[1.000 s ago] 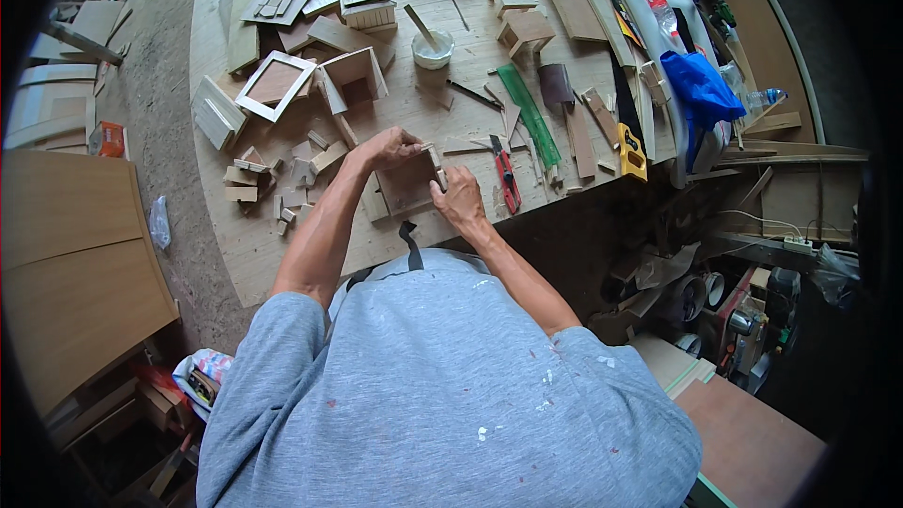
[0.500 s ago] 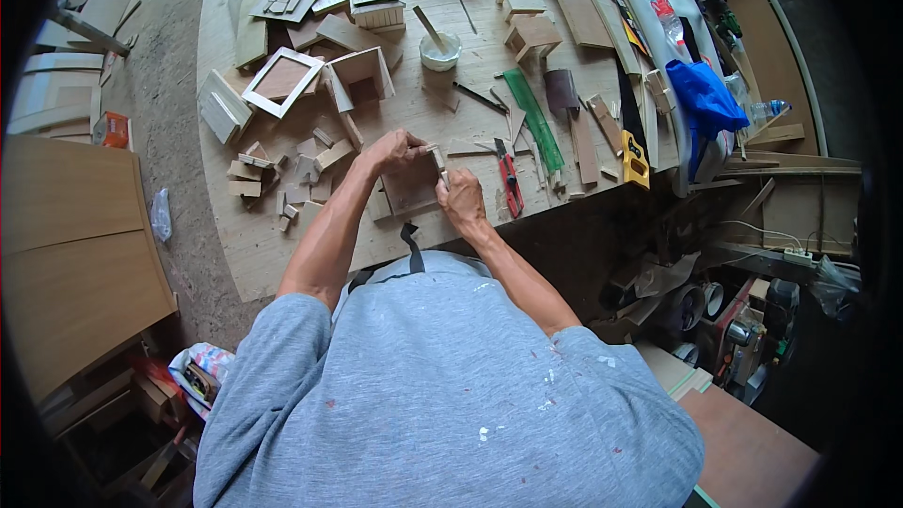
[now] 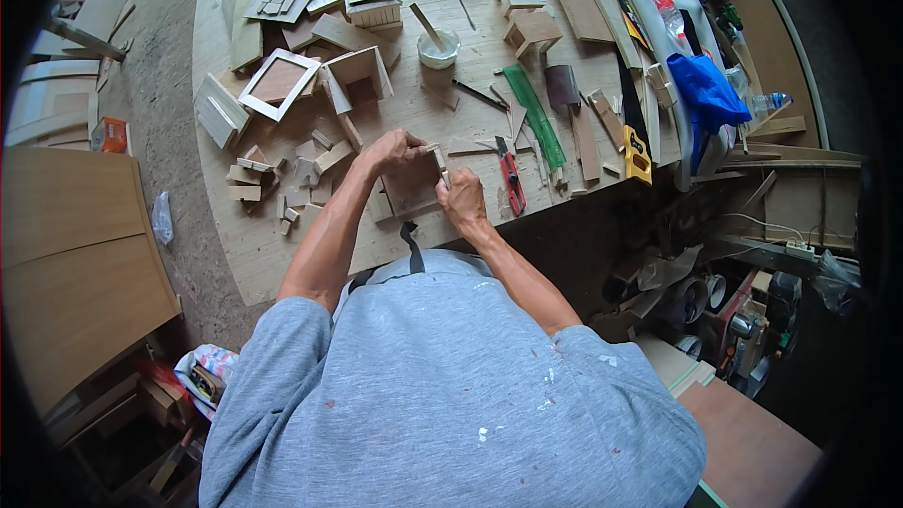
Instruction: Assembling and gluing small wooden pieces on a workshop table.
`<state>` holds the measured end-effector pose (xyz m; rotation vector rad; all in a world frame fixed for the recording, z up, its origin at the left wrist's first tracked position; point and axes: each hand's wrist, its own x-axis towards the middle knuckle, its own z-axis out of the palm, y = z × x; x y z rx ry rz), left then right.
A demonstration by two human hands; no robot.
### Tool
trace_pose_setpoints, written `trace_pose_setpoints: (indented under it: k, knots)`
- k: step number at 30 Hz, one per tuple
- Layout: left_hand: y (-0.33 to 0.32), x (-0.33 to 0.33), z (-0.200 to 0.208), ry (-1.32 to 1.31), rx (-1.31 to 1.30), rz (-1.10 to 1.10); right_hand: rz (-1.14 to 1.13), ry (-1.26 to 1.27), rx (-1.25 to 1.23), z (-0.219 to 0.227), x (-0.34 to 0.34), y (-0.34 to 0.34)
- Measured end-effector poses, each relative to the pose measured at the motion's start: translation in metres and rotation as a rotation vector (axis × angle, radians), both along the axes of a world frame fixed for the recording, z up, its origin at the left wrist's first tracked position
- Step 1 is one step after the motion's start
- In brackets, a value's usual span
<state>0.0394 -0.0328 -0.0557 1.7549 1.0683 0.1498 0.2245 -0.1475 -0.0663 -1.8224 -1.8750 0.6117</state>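
The workbench (image 3: 414, 113) is bare, matt plywood, rough with dust, and the small box (image 3: 411, 190) and offcuts (image 3: 282, 179) on it are raw, unfinished wood. The cutter (image 3: 511, 176) looks like glossy red plastic, and the bag (image 3: 705, 94) seems thin, shiny blue plastic.

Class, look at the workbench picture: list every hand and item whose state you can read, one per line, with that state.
Left hand: gripping the small wooden box.
Right hand: pressing a thin wood strip against it.
Small wooden box: on the bench, partly assembled.
White round cup: upright, stick inside.
Red utility knife: lying flat, untouched.
White-edged square frame: lying flat.
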Motion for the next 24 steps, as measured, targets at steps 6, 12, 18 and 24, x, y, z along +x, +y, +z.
trace_pose_setpoints:
  k: [6, 12, 18, 24]
  knots:
    - [0.002, 0.003, 0.001, 0.013, -0.003, -0.005, -0.028, -0.007, -0.046, 0.000, -0.002, 0.001]
    - [0.001, 0.003, -0.003, -0.028, 0.015, 0.019, -0.040, 0.000, -0.074, 0.001, -0.002, 0.002]
    - [0.002, 0.002, -0.002, 0.029, -0.006, -0.001, -0.021, 0.005, -0.078, 0.008, -0.001, 0.002]
    - [0.003, 0.003, -0.006, 0.019, 0.037, 0.000, -0.002, 0.023, -0.057, 0.006, 0.000, 0.003]
